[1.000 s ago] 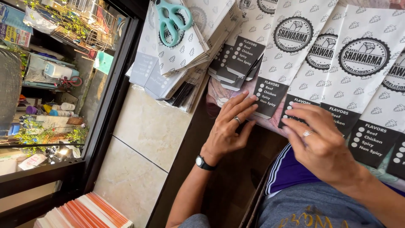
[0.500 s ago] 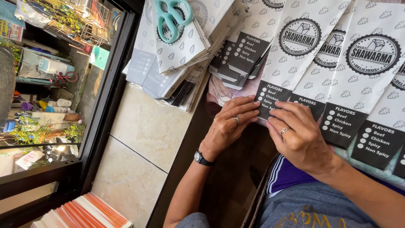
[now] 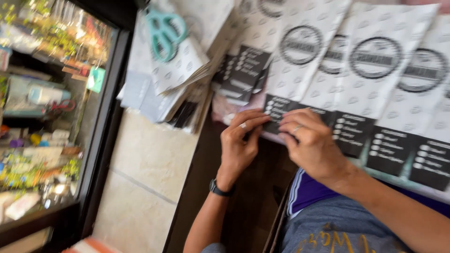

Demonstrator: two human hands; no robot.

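Observation:
Several white paper bags with round black emblems and black lower ends lie overlapped in a row (image 3: 375,61) on the counter. My left hand (image 3: 240,143), with a ring and a black wristwatch, pinches the black lower end of the leftmost bag (image 3: 293,70). My right hand (image 3: 310,143), also ringed, meets it fingertip to fingertip on that same end. The picture is motion-blurred, so the exact grip is hard to make out.
Teal scissors (image 3: 164,33) lie on a loose stack of more bags (image 3: 180,77) at the counter's left end. A glass display case (image 3: 47,117) full of colourful goods stands at the left, with a beige tiled floor (image 3: 150,178) below.
My right hand has slid left until its fingertips meet my left hand at the leftmost bag's black end. The view has shifted and blurred.

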